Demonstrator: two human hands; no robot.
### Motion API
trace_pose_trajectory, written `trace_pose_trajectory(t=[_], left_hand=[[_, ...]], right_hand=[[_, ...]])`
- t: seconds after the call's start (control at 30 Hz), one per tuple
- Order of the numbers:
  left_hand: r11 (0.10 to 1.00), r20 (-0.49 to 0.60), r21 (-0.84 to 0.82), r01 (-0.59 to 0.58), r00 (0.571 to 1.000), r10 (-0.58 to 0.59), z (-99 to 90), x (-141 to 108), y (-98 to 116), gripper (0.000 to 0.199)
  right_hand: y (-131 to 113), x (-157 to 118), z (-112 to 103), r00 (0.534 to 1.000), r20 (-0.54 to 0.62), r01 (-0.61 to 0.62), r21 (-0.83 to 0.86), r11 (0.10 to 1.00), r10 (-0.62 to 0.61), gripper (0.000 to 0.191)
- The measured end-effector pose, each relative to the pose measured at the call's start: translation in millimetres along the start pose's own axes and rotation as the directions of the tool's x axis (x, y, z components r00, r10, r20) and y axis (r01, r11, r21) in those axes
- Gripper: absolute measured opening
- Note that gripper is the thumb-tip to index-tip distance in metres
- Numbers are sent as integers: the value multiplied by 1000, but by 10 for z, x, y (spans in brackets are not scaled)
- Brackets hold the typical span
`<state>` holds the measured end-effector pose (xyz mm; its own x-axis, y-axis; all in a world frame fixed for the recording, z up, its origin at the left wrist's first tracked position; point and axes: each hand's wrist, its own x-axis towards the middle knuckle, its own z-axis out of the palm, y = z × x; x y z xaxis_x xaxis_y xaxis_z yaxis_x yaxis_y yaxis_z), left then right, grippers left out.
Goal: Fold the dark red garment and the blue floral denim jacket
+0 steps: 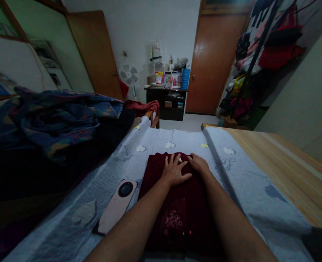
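A dark red folded garment [174, 218] with a pink floral pattern lies on the pale blue bedsheet [161, 136]. My left hand [174, 171] rests flat on its upper part, fingers spread, beside a small white tag. At the garment's far right corner is my right hand [198, 163], its fingers bent over the edge and touching the cloth; their tips are partly hard to make out. A pink phone [117, 207] with a round black camera ring lies face down to the left of the garment.
Piled clothes [65, 112] rise along the left. A bare wooden board [283, 156] borders the sheet on the right. Beyond the bed stand a dark cabinet [165, 109] with items on it, a white fan [129, 74] and hanging bags [281, 51].
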<state>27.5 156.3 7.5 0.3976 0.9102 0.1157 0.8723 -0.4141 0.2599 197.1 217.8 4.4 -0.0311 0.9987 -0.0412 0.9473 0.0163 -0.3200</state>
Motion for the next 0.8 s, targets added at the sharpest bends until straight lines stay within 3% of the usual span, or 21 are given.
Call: trace_pose_trajectory(t=[0.13, 0.3, 0.4, 0.53, 0.63, 0.8], left_hand=[[1000, 19, -11, -1, 1000, 1, 6, 3, -4, 68], [1000, 23, -27, 3, 1000, -3, 0, 14, 11, 71], [999, 50, -39, 0, 999, 2, -12, 17, 22, 67], [999, 57, -35, 2, 998, 0, -11, 21, 31, 67], [1000, 53, -30, -6, 999, 7, -4, 27, 37, 71], [999, 69, -39, 4, 998, -1, -15, 26, 48, 58]], right_hand=[[70, 43, 27, 998, -57, -14, 59, 998, 17, 42], [140, 28, 27, 970, -220, -82, 113, 990, 105, 43], [128, -43, -1, 915, -382, -89, 116, 989, 127, 41], [44, -208, -40, 809, -588, 9, 14, 1000, 1, 30], [-9, -321, -44, 838, -543, 19, -64, 998, -50, 28], [-8, -417, 15, 920, -384, 45, -95, 994, -78, 31]])
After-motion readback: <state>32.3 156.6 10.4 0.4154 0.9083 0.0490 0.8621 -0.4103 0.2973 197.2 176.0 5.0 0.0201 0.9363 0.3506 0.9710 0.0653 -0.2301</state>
